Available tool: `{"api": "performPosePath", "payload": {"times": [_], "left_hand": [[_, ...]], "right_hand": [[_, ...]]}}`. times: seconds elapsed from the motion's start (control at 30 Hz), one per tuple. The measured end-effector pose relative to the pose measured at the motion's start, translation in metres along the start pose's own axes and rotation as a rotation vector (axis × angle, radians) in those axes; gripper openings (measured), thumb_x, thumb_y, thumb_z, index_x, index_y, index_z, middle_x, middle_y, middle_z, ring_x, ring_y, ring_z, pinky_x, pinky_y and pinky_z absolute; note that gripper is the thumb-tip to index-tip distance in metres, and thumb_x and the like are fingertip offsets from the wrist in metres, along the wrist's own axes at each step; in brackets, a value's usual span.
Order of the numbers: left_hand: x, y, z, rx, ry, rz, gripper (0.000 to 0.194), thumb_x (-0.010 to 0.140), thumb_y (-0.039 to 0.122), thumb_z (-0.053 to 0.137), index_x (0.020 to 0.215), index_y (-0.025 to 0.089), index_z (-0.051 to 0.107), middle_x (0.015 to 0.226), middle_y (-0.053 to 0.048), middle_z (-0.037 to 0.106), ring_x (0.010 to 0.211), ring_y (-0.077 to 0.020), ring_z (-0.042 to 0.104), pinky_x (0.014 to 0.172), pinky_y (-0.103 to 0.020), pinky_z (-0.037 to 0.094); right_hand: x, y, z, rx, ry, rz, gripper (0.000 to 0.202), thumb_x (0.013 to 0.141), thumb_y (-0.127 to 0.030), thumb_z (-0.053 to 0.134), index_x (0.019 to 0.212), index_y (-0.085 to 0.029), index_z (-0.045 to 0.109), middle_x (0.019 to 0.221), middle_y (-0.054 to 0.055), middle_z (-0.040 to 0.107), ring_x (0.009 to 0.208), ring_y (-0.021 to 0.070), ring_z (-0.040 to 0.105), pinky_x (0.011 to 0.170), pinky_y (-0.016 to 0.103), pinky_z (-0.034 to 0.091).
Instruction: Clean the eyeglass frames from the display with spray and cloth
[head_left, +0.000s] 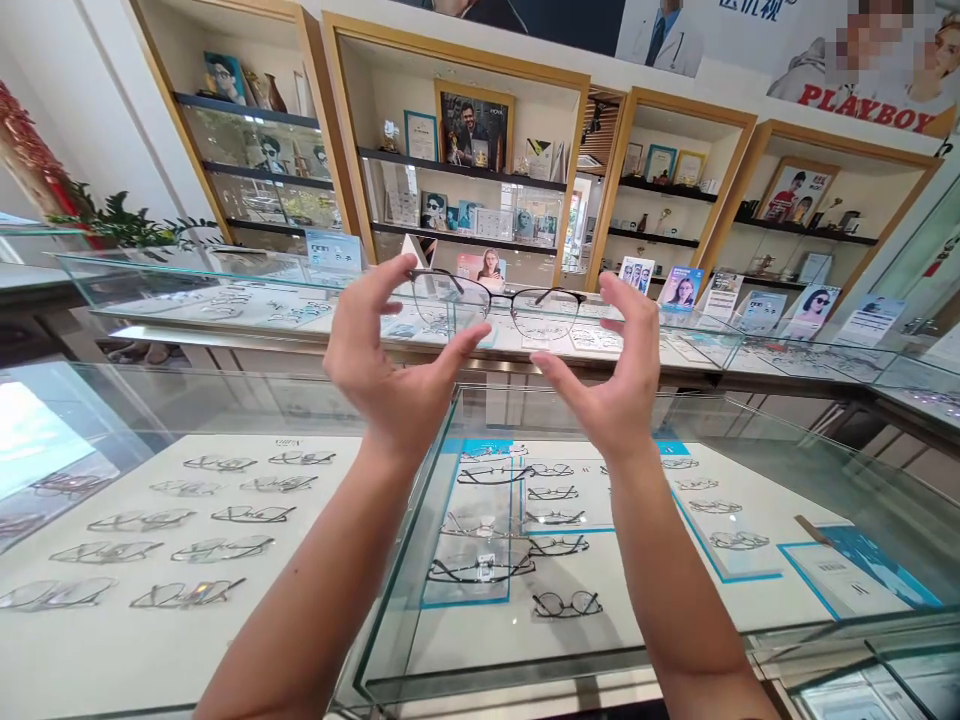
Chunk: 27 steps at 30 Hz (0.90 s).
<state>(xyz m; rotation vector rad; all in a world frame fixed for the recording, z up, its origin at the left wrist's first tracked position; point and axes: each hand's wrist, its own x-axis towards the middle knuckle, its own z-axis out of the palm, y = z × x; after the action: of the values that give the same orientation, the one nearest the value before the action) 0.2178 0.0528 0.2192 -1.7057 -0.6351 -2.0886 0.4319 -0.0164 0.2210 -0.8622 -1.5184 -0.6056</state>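
A pair of eyeglasses point(501, 297) with a thin dark upper rim and clear lenses is held up at chest height, its bridge level between my hands. My left hand point(397, 370) grips its left side, index fingertip at the upper outer corner and thumb by the lower edge of the left lens. Around the right side curves my right hand point(619, 385), fingers and thumb spread apart. A small gap shows between its fingertips and the rim. Beneath both hands is a glass display case point(450, 688) holding rows of eyeglasses point(568, 604).
A second glass counter point(300, 335) with more eyeglasses and upright cards point(681, 288) runs across behind the hands. Wooden shelves point(459, 32) with framed pictures line the wall. A plant point(124, 222) stands at the left. Blue-edged trays point(466, 603) lie inside the near case.
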Motion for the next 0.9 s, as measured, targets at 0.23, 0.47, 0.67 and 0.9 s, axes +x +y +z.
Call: {"api": "performPosePath", "payload": {"times": [0.23, 0.47, 0.67, 0.9], "left_hand": [[-0.015, -0.007, 0.011, 0.016, -0.010, -0.031, 0.069, 0.091, 0.068, 0.076, 0.147, 0.032, 0.058, 0.140, -0.011, 0.072, 0.131, -0.0340, 0.070, 0.090, -0.052, 0.064], [-0.019, -0.009, 0.018, -0.061, -0.097, -0.075, 0.074, 0.085, 0.056, 0.088, 0.149, 0.036, 0.056, 0.145, -0.010, 0.067, 0.132, -0.0340, 0.068, 0.094, -0.050, 0.065], [-0.020, -0.013, 0.022, -0.018, -0.160, -0.094, 0.072, 0.096, 0.057, 0.075, 0.160, 0.043, 0.045, 0.157, -0.007, 0.062, 0.141, -0.0328, 0.064, 0.097, -0.052, 0.066], [-0.024, -0.017, 0.028, -0.020, -0.191, -0.127, 0.078, 0.103, 0.078, 0.043, 0.158, 0.024, 0.051, 0.159, -0.006, 0.062, 0.149, -0.0340, 0.058, 0.095, -0.056, 0.063]], "right_hand": [[-0.005, 0.012, 0.019, -0.017, 0.029, -0.082, 0.068, 0.103, -0.050, 0.066, 0.164, -0.034, 0.039, 0.146, 0.012, 0.064, 0.140, 0.0348, 0.060, 0.108, 0.060, 0.060], [-0.010, 0.020, 0.017, 0.030, -0.032, 0.043, 0.063, 0.103, -0.049, 0.067, 0.161, -0.035, 0.046, 0.151, 0.011, 0.063, 0.145, 0.0354, 0.057, 0.115, 0.062, 0.057], [-0.010, 0.016, 0.018, 0.116, -0.099, 0.235, 0.065, 0.104, -0.051, 0.064, 0.164, -0.040, 0.044, 0.164, 0.010, 0.052, 0.160, 0.0421, 0.041, 0.120, 0.072, 0.050], [-0.010, 0.012, 0.022, -0.027, -0.061, 0.171, 0.070, 0.107, -0.047, 0.058, 0.171, -0.045, 0.029, 0.166, 0.009, 0.050, 0.161, 0.0413, 0.040, 0.113, 0.071, 0.056]]}}
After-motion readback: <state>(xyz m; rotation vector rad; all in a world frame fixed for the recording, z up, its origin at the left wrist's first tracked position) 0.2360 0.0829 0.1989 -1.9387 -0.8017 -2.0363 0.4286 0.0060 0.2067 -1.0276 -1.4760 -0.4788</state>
